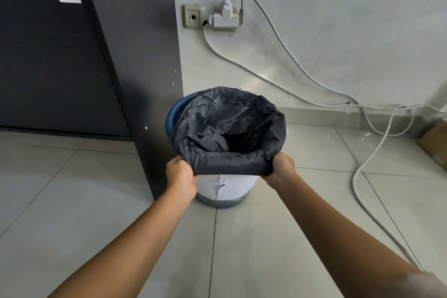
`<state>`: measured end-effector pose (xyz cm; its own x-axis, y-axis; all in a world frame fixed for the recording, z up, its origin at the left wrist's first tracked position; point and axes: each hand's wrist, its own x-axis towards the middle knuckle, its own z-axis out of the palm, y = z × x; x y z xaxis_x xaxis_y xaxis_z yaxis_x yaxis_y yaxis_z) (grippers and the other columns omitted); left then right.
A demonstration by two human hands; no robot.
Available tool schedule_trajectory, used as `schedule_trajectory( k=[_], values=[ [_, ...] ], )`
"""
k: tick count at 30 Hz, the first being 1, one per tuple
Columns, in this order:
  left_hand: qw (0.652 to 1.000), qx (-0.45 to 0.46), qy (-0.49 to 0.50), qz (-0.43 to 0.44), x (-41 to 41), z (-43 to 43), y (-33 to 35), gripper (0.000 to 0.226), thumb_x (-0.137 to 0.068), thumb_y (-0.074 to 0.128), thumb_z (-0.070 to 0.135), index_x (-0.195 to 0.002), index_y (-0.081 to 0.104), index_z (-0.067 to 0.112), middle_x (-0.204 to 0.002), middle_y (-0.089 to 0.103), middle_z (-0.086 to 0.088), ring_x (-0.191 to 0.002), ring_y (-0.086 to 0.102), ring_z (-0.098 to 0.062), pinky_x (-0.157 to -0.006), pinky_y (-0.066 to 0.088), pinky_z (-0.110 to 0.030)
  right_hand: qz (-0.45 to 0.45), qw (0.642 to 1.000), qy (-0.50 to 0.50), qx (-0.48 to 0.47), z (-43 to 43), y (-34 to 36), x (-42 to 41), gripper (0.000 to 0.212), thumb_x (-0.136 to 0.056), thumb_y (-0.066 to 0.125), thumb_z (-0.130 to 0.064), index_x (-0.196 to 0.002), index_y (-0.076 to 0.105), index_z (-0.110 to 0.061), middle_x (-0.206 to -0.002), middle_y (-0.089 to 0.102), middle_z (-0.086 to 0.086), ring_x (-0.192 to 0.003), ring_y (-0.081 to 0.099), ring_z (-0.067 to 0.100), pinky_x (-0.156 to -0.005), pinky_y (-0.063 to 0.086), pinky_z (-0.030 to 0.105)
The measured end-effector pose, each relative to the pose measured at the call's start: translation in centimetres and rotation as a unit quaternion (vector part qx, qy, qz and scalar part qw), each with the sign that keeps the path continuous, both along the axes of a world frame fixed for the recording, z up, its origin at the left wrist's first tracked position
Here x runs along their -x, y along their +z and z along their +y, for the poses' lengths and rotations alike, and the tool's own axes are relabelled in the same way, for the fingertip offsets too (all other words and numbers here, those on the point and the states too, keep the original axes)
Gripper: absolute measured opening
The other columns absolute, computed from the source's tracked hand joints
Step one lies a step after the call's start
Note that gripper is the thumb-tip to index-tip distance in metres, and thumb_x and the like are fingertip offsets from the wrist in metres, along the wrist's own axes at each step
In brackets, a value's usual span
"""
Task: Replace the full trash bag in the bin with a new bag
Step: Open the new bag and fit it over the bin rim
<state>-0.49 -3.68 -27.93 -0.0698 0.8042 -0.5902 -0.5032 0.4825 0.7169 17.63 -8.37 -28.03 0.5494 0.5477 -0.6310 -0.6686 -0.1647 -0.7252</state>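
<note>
A small round bin (227,189) with a white wrapped side and a blue rim stands on the tiled floor by the wall. A black trash bag (229,128) sits in it, its mouth open and folded over the near and right rim; the blue rim (173,116) shows bare at the far left. My left hand (181,176) grips the bag's folded edge at the near left. At the near right of the rim, my right hand (281,167) is closed on the same edge. The bag's inside looks dark and crumpled.
A dark cabinet (125,55) stands just left of the bin. A wall socket with an adapter (225,17) is above it, and white cables (362,176) run down the wall and across the floor on the right. A brown box (435,143) sits at the far right.
</note>
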Motion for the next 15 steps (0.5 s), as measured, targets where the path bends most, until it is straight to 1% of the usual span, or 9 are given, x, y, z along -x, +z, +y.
schedule_trajectory(
  k=[2, 4, 5, 6, 8, 10, 11, 12, 15],
  values=[
    [0.999, 0.029, 0.013, 0.017, -0.1, 0.2, -0.4, 0.038, -0.099, 0.034, 0.004, -0.135, 0.046, 0.005, -0.138, 0.050, -0.016, -0.116, 0.052, -0.032, -0.075, 0.051, -0.027, -0.016, 1.000, -0.003, 0.016, 0.0, 0.2, 0.1, 0.042, -0.089, 0.033, 0.002, -0.123, 0.054, -0.008, -0.124, 0.056, 0.016, -0.115, 0.054, 0.036, -0.095, 0.048, 0.047],
    [0.998, 0.037, 0.041, 0.033, 0.2, 1.0, -1.0, 0.036, -0.098, 0.038, 0.009, -0.132, 0.047, 0.004, -0.137, 0.050, -0.017, -0.122, 0.051, -0.034, -0.094, 0.049, -0.036, -0.046, 0.999, -0.009, 0.018, 0.1, 0.4, -0.6, 0.035, -0.093, 0.036, -0.007, -0.123, 0.053, -0.007, -0.120, 0.056, 0.014, -0.112, 0.054, 0.034, -0.097, 0.048, 0.046],
    [0.995, 0.021, 0.063, 0.081, 0.5, 1.4, -1.2, 0.035, -0.096, 0.042, 0.013, -0.129, 0.049, 0.002, -0.134, 0.052, -0.017, -0.120, 0.053, -0.034, -0.097, 0.048, -0.042, -0.075, 0.997, -0.005, 0.015, 0.3, 0.4, -1.0, 0.032, -0.094, 0.039, -0.017, -0.122, 0.053, -0.009, -0.122, 0.057, 0.013, -0.109, 0.055, 0.032, -0.096, 0.049, 0.047],
    [0.983, -0.018, 0.082, 0.163, 0.7, 1.8, -1.1, 0.035, -0.095, 0.046, 0.018, -0.124, 0.051, -0.001, -0.129, 0.055, -0.018, -0.117, 0.054, -0.035, -0.097, 0.047, -0.045, -0.110, 0.994, -0.004, 0.016, 0.6, 0.5, -1.6, 0.034, -0.094, 0.041, -0.028, -0.120, 0.051, -0.010, -0.125, 0.056, 0.013, -0.108, 0.056, 0.032, -0.095, 0.050, 0.048],
    [0.924, -0.172, 0.119, 0.321, 1.1, 2.3, 0.0, 0.040, -0.091, 0.052, 0.023, -0.121, 0.053, -0.003, -0.124, 0.056, -0.021, -0.115, 0.055, -0.035, -0.097, 0.045, -0.043, -0.191, 0.981, -0.003, 0.032, 1.5, 0.9, -2.5, 0.039, -0.091, 0.041, -0.043, -0.116, 0.046, -0.014, -0.129, 0.051, 0.011, -0.112, 0.055, 0.032, -0.097, 0.048, 0.050],
    [0.824, -0.326, 0.111, 0.449, 1.0, 3.4, 1.7, 0.040, -0.088, 0.055, 0.024, -0.121, 0.054, 0.002, -0.124, 0.055, -0.019, -0.115, 0.051, -0.033, -0.098, 0.040, -0.040, -0.296, 0.954, 0.027, 0.048, 2.4, 1.7, -2.9, 0.045, -0.092, 0.041, -0.045, -0.126, 0.045, -0.016, -0.134, 0.046, 0.009, -0.118, 0.051, 0.032, -0.101, 0.044, 0.049],
    [0.774, -0.364, 0.073, 0.513, 0.9, 4.4, 2.5, 0.037, -0.088, 0.055, 0.024, -0.120, 0.054, 0.006, -0.124, 0.054, -0.017, -0.116, 0.049, -0.033, -0.098, 0.037, -0.040, -0.348, 0.934, 0.056, 0.051, 2.9, 2.1, -3.0, 0.046, -0.093, 0.042, -0.041, -0.132, 0.043, -0.016, -0.137, 0.043, 0.010, -0.120, 0.049, 0.033, -0.102, 0.043, 0.046],
    [0.732, -0.378, 0.018, 0.567, 0.7, 5.7, 3.1, 0.033, -0.090, 0.053, 0.025, -0.120, 0.055, 0.010, -0.125, 0.054, -0.015, -0.116, 0.048, -0.033, -0.097, 0.036, -0.040, -0.390, 0.915, 0.089, 0.052, 3.3, 2.4, -3.1, 0.046, -0.095, 0.042, -0.035, -0.137, 0.040, -0.016, -0.140, 0.040, 0.012, -0.122, 0.048, 0.034, -0.103, 0.042, 0.044],
    [0.656, -0.324, -0.163, 0.662, 0.6, 9.5, 3.7, 0.038, -0.096, 0.043, 0.036, -0.125, 0.052, 0.013, -0.128, 0.056, -0.015, -0.118, 0.050, -0.035, -0.095, 0.040, -0.043, -0.474, 0.862, 0.160, 0.085, 4.2, 2.6, -3.7, 0.047, -0.094, 0.041, -0.014, -0.141, 0.034, -0.013, -0.138, 0.042, 0.016, -0.121, 0.048, 0.036, -0.100, 0.040, 0.040]
  ],
)
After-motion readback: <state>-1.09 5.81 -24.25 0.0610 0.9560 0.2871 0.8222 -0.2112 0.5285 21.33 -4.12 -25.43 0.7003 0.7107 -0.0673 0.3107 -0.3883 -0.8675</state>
